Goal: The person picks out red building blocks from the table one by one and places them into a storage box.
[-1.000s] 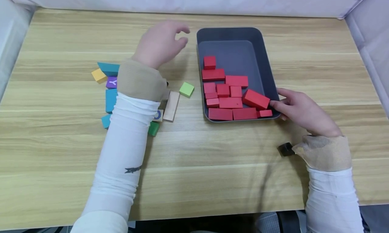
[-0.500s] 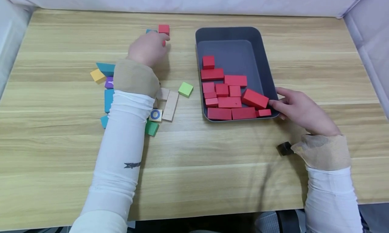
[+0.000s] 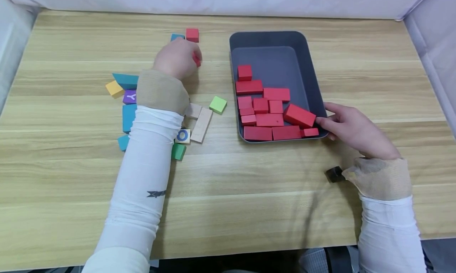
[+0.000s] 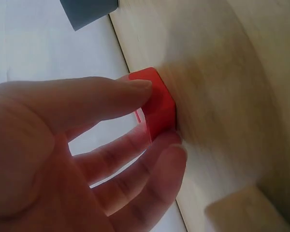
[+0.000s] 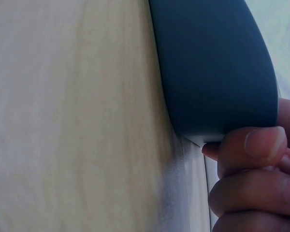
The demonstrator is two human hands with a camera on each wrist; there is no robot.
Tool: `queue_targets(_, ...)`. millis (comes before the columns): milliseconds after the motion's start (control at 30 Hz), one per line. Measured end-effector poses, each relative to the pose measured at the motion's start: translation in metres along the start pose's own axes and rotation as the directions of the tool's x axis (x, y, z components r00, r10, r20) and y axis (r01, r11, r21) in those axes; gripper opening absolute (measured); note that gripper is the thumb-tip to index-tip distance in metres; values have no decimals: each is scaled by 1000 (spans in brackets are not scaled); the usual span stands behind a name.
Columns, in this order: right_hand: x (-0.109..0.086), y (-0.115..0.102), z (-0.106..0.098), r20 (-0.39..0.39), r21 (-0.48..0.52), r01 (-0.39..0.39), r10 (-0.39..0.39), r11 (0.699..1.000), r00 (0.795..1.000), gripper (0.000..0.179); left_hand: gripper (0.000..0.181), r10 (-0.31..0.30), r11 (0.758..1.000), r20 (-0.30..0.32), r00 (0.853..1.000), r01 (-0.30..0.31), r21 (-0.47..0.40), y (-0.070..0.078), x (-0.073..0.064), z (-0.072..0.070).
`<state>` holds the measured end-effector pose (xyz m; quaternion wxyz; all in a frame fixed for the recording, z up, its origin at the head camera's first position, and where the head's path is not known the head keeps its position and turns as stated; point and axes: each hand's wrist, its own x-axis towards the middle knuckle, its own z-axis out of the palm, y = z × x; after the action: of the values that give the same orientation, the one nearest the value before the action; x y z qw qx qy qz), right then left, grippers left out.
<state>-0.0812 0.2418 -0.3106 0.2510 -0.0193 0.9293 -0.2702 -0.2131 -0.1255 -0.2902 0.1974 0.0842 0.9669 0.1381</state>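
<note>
My left hand (image 3: pixel 176 58) pinches a red block (image 4: pixel 157 104) between thumb and fingers at the table's back left of centre. Just beyond that hand lie another red block (image 3: pixel 192 35) and a blue block (image 3: pixel 177 36), partly hidden. Several red blocks (image 3: pixel 269 120) of varied sizes lie in the near half of a dark grey tray (image 3: pixel 281 63). At the tray's near right corner, my right hand (image 3: pixel 358 131) grips the rim, with the thumb against the wall in the right wrist view.
Left of the tray, around my left forearm, lie a light green block (image 3: pixel 218 105), plain wooden blocks (image 3: pixel 201 125), a ring-marked block (image 3: pixel 183 135), a green block (image 3: pixel 178 151), blue blocks (image 3: pixel 129 118), a purple block (image 3: pixel 130 96) and a yellow block (image 3: pixel 115 89). A white curtain (image 3: pixel 221 2) borders the table's back.
My left hand has moved left from beside the tray to the back blocks, then drawn slightly right and nearer with a red block in its fingers. The right hand stays on the tray.
</note>
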Motion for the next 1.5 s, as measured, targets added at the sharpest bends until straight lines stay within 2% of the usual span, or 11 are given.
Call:
queue_targets(133, 0, 1, 0, 1, -3, -6, 6, 1000, 1000, 44, 35, 8, 1000, 3, 1000, -8, -11, 3, -1, -1)
queue_targets(300, -1, 0, -1, 1, -8, -4, 4, 1000, 1000, 43, 37, 24, 1000, -38, 999, -25, -14, 11, -4, -4)
queue_targets(433, -1, -1, 0, 6, -5, 2, -2, 1000, 1000, 40, 39, 79, 997, -78, 994, -78, 13, 24, -9, -7)
queue_targets(633, -1, -2, -1, 8, -8, 6, -5, 1000, 1000, 41, 40, 173, 985, -140, 975, -171, 27, 50, -17, -5)
queue_targets(733, -1, -2, -1, 0, -9, 5, -5, 1000, 1000, 42, 43, 232, 973, -153, 961, -230, 32, 64, -17, 0)
queue_targets(933, 0, -2, 0, -4, -10, 8, -8, 1000, 1000, 42, 49, 373, 928, -159, 914, -368, 63, 86, -15, 15)
queue_targets(1133, 1, -3, 0, -8, -23, 12, -13, 1000, 1000, 47, 46, 457, 888, -150, 877, -442, 125, 93, -13, 27)
queue_targets(1233, 1, -4, 0, -3, -26, 15, -16, 1000, 1000, 46, 43, 473, 879, -155, 867, -451, 156, 93, -13, 31)
queue_targets(1333, 2, -5, 0, -2, -25, 16, -16, 1000, 1000, 47, 42, 471, 879, -158, 868, -445, 172, 94, -11, 35)
queue_targets(1500, 1, -4, 0, -3, -12, 12, -12, 1000, 1000, 46, 41, 444, 887, -148, 884, -409, 216, 96, -9, 40)
